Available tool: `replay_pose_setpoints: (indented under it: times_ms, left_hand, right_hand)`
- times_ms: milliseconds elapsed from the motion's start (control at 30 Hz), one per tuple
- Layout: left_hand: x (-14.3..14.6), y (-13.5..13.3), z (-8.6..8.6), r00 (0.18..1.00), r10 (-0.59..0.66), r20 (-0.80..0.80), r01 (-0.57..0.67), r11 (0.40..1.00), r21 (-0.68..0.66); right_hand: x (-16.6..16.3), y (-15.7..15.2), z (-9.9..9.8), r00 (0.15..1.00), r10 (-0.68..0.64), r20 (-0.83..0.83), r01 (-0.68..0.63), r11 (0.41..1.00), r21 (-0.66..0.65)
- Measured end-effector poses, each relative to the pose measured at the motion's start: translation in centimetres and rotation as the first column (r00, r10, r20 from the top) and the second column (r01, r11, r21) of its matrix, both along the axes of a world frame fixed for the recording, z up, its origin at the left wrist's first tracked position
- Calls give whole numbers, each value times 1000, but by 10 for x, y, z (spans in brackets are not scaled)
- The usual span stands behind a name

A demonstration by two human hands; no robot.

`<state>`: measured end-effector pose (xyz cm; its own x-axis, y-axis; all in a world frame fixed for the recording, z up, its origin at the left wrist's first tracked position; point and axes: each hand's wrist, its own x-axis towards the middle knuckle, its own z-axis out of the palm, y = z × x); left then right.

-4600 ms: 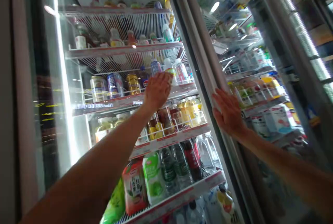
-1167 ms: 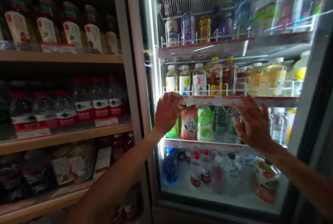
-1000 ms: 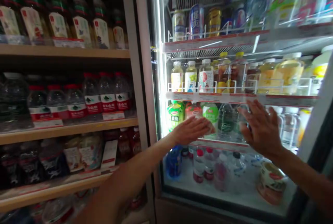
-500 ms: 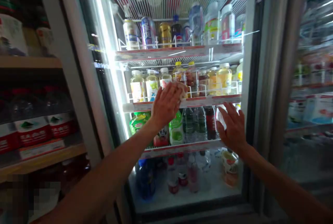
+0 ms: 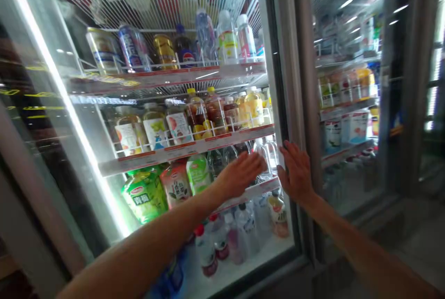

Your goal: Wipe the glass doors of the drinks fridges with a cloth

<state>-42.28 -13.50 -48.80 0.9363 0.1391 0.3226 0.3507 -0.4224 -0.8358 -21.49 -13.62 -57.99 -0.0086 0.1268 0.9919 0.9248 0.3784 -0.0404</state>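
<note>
My left hand point(image 5: 241, 174) is stretched out flat against or just before the glass door point(image 5: 222, 201) of a lit drinks fridge. Its fingers point right, and a pale blur at their tips could be a reflection. My right hand point(image 5: 297, 174) has its fingers extended, upright at the grey door frame point(image 5: 295, 72); whether it touches cannot be made out. Behind the glass, near my left hand, stand a green pouch point(image 5: 146, 197), a red pouch point(image 5: 176, 183) and a light green bottle point(image 5: 198, 174).
Juice bottles point(image 5: 156, 125) and cans point(image 5: 132, 46) line the upper wire shelves. Several bottles point(image 5: 206, 248) stand on the fridge floor beside a patterned tub point(image 5: 278, 213). A second glass-fronted fridge point(image 5: 347, 118) is to the right.
My view has swung right and tilted, so the shelves appear further left. Both hands remain outstretched; my left hand is now lower against the shelves, closer to my right hand, which is at the door frame.
</note>
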Motion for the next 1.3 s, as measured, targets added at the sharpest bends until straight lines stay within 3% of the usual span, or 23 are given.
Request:
replay_pose_setpoints:
  times_ms: [67, 233, 267, 367, 433, 500, 567, 633, 733, 800, 833, 900, 1000, 1067, 1167, 1233, 1300]
  left_hand:
    - [14, 5, -11, 989, -33, -143, 27, 999, -48]
    - [50, 22, -7, 974, 24, 227, -39, 997, 60]
    - [55, 24, -14, 981, 12, 191, -23, 998, 52]
    - [58, 24, -46, 991, -65, -120, 62, 998, -33]
    - [56, 24, -57, 970, -103, -222, 91, 994, -60]
    - [53, 24, -50, 990, -77, -118, 75, 997, -21]
    - [49, 24, -39, 995, -4, 104, 1, 999, 35]
    - [40, 20, -41, 988, 23, 155, -29, 999, 38]
    - [17, 9, -68, 976, -99, -195, 90, 994, -59]
    - [0, 4, -72, 959, -87, -269, 65, 994, -90]
    - [-8, 2, -64, 974, -43, -224, 27, 997, -76]
    - [-21, 0, -31, 998, 61, -1, -61, 998, -6]
    - [-33, -1, 16, 898, 91, 431, -159, 979, 124]
    - [-34, -2, 24, 925, 31, 378, -95, 984, 152]
    - [-27, 4, 33, 998, -49, 37, 44, 993, 114]
    - [-24, 12, 72, 998, -30, 48, 22, 989, 145]
    - [-28, 15, 143, 975, -5, 224, -45, 975, 218]
  right_hand:
    - [7, -4, -4, 1000, -16, 11, 16, 1000, -12]
    - [25, -11, -11, 998, -67, -14, 67, 998, 6]
    - [28, -12, -12, 997, -74, -16, 74, 997, 7]
    - [32, -14, -19, 996, -84, 7, 84, 996, -10]
    - [33, -15, -24, 997, -79, 27, 79, 996, -29]
    - [32, -16, -27, 997, -72, 31, 74, 996, -41]
    - [29, -16, -27, 998, -64, 18, 65, 997, -39]
    - [25, -16, -26, 998, -56, 1, 56, 998, -32]
    - [17, -16, -23, 999, -37, 6, 37, 998, -42]
    - [10, -17, -22, 1000, -9, 25, 10, 999, -47]
    - [5, -17, -22, 999, 11, 32, -9, 999, -47]
    - [-7, -17, -19, 998, 56, 30, -54, 997, -47]
    - [-33, -17, -8, 989, 145, 16, -145, 989, -26]
    - [-53, -15, 5, 973, 231, 21, -232, 972, 31]
    - [-79, -7, 39, 919, 394, 25, -392, 906, 161]
    - [-92, 2, 71, 878, 479, -3, -458, 843, 282]
    - [-99, 13, 110, 856, 514, -49, -454, 794, 405]
